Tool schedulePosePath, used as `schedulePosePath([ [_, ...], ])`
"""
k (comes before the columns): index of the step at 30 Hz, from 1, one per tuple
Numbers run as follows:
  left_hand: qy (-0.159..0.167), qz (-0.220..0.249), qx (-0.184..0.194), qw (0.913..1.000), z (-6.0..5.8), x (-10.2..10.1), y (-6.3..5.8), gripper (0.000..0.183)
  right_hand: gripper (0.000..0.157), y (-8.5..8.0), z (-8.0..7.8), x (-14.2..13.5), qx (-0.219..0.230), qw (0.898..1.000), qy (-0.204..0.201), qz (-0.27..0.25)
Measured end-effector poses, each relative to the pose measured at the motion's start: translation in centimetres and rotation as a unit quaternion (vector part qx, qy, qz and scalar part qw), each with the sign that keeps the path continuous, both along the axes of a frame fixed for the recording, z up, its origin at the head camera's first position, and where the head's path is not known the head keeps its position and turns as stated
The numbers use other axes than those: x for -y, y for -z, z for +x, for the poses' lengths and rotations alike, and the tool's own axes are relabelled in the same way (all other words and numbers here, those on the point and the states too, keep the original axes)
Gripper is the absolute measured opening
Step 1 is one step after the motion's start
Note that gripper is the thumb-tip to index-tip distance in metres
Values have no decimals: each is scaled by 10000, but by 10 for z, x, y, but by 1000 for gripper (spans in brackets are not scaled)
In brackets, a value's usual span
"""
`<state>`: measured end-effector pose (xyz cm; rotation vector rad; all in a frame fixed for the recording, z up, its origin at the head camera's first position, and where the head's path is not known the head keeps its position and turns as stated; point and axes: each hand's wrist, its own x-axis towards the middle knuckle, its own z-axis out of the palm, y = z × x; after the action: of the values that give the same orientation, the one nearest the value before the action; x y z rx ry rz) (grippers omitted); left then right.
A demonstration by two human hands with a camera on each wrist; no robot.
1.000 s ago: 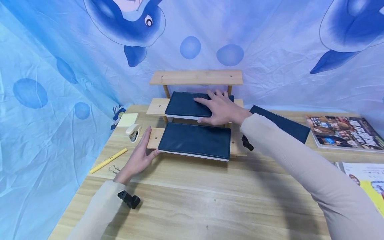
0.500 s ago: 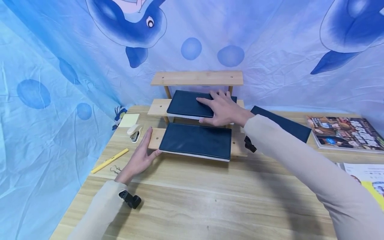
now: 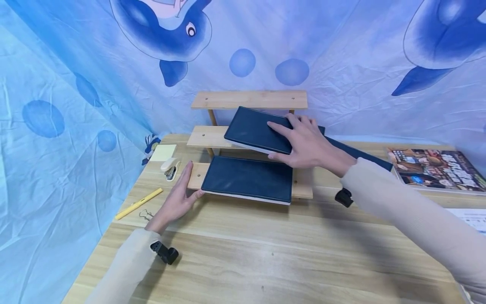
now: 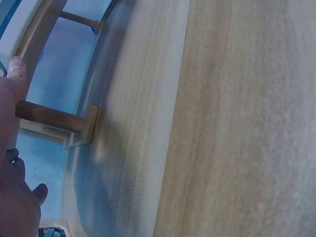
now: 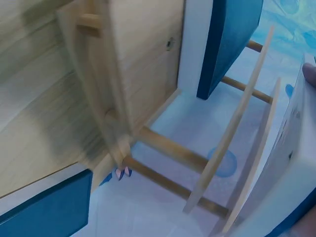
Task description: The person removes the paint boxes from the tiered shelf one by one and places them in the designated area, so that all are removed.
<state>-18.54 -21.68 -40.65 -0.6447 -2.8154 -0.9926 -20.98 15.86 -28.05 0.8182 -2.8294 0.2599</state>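
A three-tier wooden shelf rack (image 3: 248,99) stands at the back of the table. My right hand (image 3: 309,145) grips a flat white box with a dark blue top (image 3: 258,128), thumb at its front edge and fingers across the top. That box is tilted and juts past the right end of the middle shelf; its white underside (image 5: 291,148) shows in the right wrist view. A similar box (image 3: 247,179) lies on the bottom shelf. My left hand (image 3: 175,204) holds the left end of that shelf, its thumb at the front edge, beside the box's corner.
Another dark-topped box (image 3: 362,154) lies right of the rack, partly hidden by my arm. Farther right is a magazine (image 3: 436,169). On the left lie a stapler (image 3: 171,169), sticky notes (image 3: 163,152), a yellow pen (image 3: 139,204) and a binder clip (image 3: 145,215).
My right hand has moved right with the box from the middle shelf, which has lifted and turned askew. More of the middle shelf's left part shows. The left hand has stayed put.
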Motion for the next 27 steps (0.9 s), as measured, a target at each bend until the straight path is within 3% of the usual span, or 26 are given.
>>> schedulePosePath([
  [10,-37,0,48,10000,1,-1,-2,87,80,4,35,-42,-439,9982,349,-218],
  [20,-14,-49,-4,10000,-1,3,0,87,79,23,74,-82,-804,9928,824,-322],
  [27,44,34,21,10000,0,1,4,88,81,34,101,-106,-1024,9892,932,-486],
])
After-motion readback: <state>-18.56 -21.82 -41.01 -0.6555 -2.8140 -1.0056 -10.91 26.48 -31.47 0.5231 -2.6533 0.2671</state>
